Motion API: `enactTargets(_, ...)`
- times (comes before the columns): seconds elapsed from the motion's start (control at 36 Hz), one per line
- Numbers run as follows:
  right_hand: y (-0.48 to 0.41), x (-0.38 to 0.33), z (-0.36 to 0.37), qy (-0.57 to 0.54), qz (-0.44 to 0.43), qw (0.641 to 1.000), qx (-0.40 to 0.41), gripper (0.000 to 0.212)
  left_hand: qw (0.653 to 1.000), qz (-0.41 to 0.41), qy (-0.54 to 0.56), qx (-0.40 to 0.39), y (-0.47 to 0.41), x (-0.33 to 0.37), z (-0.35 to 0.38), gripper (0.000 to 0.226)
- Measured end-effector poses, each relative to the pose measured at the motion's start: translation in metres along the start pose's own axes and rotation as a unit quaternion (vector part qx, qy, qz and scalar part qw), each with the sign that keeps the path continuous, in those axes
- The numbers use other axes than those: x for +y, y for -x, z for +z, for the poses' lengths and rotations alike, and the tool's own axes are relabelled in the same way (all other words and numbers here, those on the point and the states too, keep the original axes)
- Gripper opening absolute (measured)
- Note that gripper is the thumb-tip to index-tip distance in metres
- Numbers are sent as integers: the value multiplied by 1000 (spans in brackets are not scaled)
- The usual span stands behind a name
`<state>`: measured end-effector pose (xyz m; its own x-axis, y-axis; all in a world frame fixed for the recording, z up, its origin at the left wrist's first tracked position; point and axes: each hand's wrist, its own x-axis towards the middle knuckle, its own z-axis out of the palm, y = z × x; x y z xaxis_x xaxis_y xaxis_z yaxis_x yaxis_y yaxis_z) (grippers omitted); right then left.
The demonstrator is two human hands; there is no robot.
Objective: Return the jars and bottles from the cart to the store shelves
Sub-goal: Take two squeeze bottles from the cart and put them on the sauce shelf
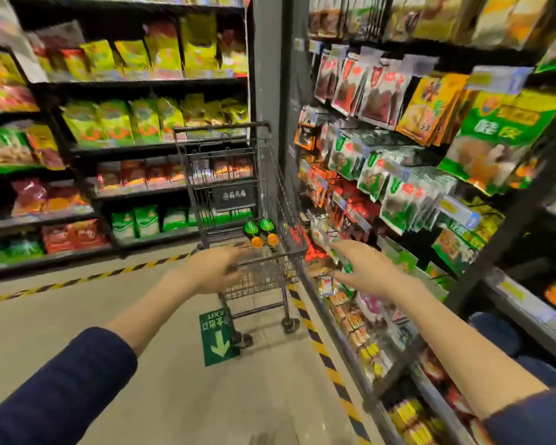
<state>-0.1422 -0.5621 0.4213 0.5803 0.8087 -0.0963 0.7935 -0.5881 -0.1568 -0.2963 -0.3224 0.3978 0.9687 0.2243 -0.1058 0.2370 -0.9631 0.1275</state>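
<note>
A cart [247, 200] is standing in the aisle corner, its open top leaving free room above the bottles [260, 234] bunched at its near end. The wire walls are blocking entry from the sides. Hanging packets [382, 181] are crowding close on the right, narrowing that side. The bare floor [161, 316] on the near left is lying open.

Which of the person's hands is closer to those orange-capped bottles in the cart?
Left. The left hand is at the cart's near edge, just below the orange-capped bottles. The right hand is outside the cart, off to their right, by the shelf.
</note>
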Motion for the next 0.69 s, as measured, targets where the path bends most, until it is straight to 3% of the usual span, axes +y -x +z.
enactTargets(0.19,-97,0,11,-8,-49,999,-15,64,999,-51,-6,-10,-60,-56,15,59)
enactTargets(0.5,-285,56,10,38,-107,991,-70,65,993,-103,-31,-53,-211,-120,14,58)
enactTargets(0.69,-393,83,-9,41,-144,987,-50,58,989,-132,-51,-38,-288,-155,6,46)
